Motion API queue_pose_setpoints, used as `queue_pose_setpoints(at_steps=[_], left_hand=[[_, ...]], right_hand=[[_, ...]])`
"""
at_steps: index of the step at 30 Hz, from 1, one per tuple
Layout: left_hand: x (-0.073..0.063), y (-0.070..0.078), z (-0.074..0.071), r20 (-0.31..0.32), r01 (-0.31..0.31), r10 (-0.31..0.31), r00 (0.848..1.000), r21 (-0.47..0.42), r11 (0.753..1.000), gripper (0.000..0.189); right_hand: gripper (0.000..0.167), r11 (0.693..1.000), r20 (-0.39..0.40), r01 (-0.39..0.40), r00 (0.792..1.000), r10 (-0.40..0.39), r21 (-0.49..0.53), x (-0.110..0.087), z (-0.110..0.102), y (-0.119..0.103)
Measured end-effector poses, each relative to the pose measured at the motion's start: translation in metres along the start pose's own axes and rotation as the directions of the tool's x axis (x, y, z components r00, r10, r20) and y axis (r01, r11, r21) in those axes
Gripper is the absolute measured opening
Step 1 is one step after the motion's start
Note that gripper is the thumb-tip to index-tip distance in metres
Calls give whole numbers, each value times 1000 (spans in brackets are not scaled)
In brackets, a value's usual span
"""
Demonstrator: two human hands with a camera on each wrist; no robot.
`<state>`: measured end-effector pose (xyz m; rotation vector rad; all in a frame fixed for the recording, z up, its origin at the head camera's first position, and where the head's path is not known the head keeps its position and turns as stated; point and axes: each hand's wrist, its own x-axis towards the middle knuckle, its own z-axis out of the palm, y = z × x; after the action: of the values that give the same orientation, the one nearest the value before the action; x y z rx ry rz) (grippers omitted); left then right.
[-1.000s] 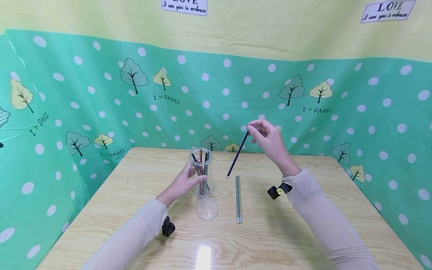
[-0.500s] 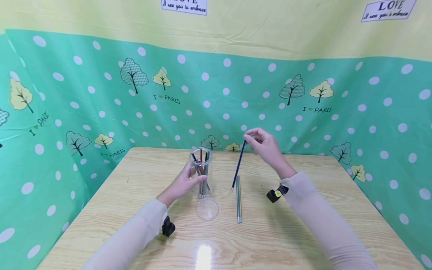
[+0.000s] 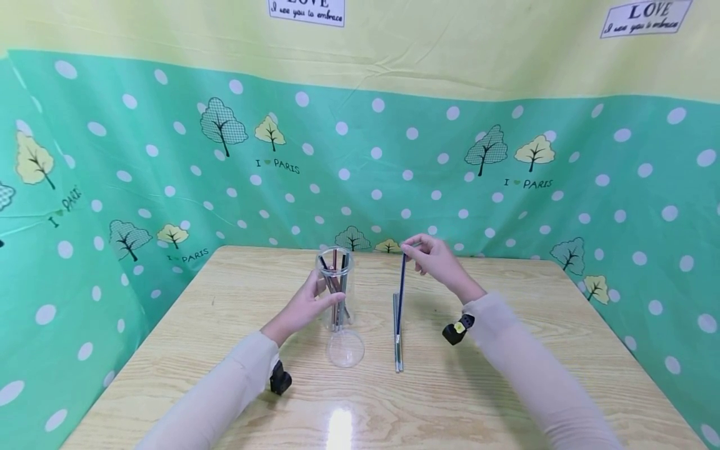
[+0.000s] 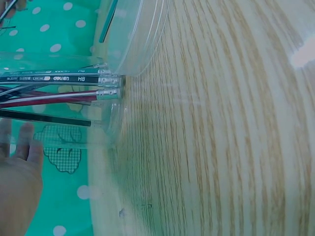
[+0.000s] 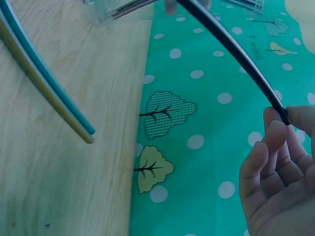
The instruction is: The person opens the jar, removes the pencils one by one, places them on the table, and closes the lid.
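Note:
My left hand (image 3: 304, 307) holds a clear jar (image 3: 350, 294), which stands upright on the table. Several pencils (image 4: 59, 78) lean inside it, dark ones and a red one among them. My right hand (image 3: 441, 262) pinches a dark blue pencil (image 3: 402, 284) by its top end, as the right wrist view also shows. That pencil hangs nearly upright, its metal-banded end down over two pencils (image 3: 396, 319) lying side by side on the table. One of these is teal and the other yellowish (image 5: 42, 83). Whether the held pencil touches them I cannot tell.
A round clear lid (image 3: 345, 349) lies just in front of the jar. The wooden table (image 3: 478, 387) ends at the back against a green and yellow patterned cloth (image 3: 382, 144), which also hangs along both sides.
My right hand has come down and slightly left with the blue pencil, which now hangs steeper, its lower end over the two lying pencils. The left hand and jar have stayed put.

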<state>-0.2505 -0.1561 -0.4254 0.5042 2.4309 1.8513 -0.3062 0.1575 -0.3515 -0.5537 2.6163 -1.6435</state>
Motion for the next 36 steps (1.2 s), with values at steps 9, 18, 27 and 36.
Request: queue_pose_setpoints(at_steps=[9,18,27,36], left_hand=[[-1,1,0,-2,-4,4,1000,13,1000,81],[-2,2,0,4,-6,6,1000,9,1000,79],[-2,2,0,-1,-1,1,1000,10,1000,84],[-1,0,0,0,-8,8,1000,6,1000,85]], right_hand=[[35,994,58,-104,993,105,-24,1,9,26],[37,983,118,-180,977,178,13,0,17,52],[33,976,141,-215,966,217,-33,-2,23,74],[31,964,131,-260,955,266,-61,-4,30,90]])
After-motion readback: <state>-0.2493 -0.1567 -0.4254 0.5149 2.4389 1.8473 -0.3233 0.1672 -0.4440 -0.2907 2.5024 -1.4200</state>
